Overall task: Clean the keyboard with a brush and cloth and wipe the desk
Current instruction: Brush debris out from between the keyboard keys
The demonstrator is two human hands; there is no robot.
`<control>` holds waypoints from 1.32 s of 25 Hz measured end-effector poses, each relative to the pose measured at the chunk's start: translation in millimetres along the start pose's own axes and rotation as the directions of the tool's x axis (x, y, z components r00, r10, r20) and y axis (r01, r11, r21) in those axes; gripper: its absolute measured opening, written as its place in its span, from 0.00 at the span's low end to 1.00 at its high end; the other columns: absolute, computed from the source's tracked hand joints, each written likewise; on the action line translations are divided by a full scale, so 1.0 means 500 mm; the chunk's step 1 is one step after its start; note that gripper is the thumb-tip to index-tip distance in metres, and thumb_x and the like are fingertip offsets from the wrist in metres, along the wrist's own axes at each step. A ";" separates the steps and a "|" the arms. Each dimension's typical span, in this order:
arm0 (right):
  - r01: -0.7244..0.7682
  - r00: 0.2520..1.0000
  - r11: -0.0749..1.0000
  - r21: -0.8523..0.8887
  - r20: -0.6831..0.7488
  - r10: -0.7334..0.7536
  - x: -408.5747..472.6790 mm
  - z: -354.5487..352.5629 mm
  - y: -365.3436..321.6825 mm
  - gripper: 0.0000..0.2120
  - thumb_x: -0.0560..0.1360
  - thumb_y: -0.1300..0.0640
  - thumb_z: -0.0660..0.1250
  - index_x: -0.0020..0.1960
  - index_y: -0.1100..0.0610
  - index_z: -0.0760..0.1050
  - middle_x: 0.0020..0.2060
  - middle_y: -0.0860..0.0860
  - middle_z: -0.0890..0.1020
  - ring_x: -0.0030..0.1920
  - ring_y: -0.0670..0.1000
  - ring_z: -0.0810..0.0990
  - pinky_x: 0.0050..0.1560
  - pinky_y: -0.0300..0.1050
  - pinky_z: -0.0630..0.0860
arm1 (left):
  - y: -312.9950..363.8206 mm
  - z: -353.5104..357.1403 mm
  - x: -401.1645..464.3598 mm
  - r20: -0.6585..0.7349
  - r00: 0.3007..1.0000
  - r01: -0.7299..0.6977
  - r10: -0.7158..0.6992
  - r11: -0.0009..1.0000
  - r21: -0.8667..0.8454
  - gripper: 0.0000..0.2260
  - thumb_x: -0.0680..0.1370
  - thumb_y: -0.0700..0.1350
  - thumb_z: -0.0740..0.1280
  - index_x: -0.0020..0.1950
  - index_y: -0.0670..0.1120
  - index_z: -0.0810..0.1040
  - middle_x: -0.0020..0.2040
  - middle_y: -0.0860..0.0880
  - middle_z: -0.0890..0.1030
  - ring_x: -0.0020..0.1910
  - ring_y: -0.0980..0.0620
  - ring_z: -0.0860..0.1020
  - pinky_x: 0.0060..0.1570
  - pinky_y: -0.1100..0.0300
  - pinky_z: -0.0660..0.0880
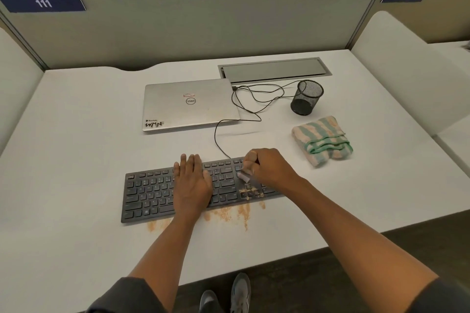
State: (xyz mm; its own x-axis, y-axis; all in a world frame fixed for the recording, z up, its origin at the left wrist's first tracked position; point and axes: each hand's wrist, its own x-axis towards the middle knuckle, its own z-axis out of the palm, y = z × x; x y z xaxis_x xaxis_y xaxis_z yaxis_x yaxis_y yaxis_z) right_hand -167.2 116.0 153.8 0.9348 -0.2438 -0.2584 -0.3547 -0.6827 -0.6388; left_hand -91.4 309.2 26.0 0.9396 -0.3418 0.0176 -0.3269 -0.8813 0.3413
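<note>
We see the keyboard (152, 193) under both hands: left hand (192, 183) flat, fingers straight, at 12 o'clock; right hand (269, 169) grips the brush (244, 176). Cloth (323, 141) at 2 o'clock on the bench (76, 134).

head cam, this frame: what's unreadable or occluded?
- Brush: mostly hidden inside the right hand; only its blurred pale tip shows.
- Keyboard: middle keys covered by the flat left hand; right end hidden under the right hand and forearm.
- Key legends: too small and blurred to read reliably.
- Mesh cup: whether it holds anything cannot be told.
- Cable: its keyboard end disappears behind the keyboard's rear edge.
</note>
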 end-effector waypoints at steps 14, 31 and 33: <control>0.001 0.996 0.996 -0.088 -0.087 -0.009 -0.036 0.040 0.006 0.13 0.78 0.59 0.63 0.35 0.60 0.74 0.31 0.49 0.79 0.33 0.48 0.75 0.36 0.42 0.70 | -0.002 -0.004 -0.001 -0.001 1.000 -0.030 0.030 0.999 -0.021 0.26 0.83 0.47 0.53 0.80 0.37 0.58 0.78 0.39 0.62 0.81 0.39 0.52 0.80 0.44 0.46; -0.036 0.993 0.999 0.012 -0.115 0.037 -0.064 0.047 0.003 0.08 0.76 0.72 0.61 0.48 0.72 0.79 0.51 0.62 0.83 0.50 0.54 0.81 0.36 0.26 0.72 | -0.011 0.004 -0.005 -0.002 0.999 -0.047 0.047 0.999 -0.018 0.26 0.83 0.47 0.52 0.78 0.36 0.59 0.77 0.37 0.64 0.80 0.38 0.54 0.80 0.42 0.47; -0.057 0.987 0.998 0.014 -0.149 0.059 -0.057 0.041 0.011 0.10 0.74 0.72 0.61 0.46 0.68 0.81 0.47 0.57 0.85 0.48 0.50 0.83 0.35 0.24 0.70 | -0.010 0.004 -0.004 -0.002 0.999 -0.043 0.043 0.999 -0.022 0.26 0.83 0.48 0.51 0.79 0.36 0.58 0.78 0.38 0.63 0.80 0.38 0.53 0.80 0.43 0.46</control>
State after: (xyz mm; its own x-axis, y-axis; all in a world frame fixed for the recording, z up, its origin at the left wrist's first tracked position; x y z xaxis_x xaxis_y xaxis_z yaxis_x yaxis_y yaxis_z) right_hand -196.0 133.2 142.9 0.9050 -0.3836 -0.1841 -0.4077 -0.6579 -0.6332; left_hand -92.1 313.6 22.3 0.9248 -0.3790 0.0345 -0.3651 -0.8580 0.3612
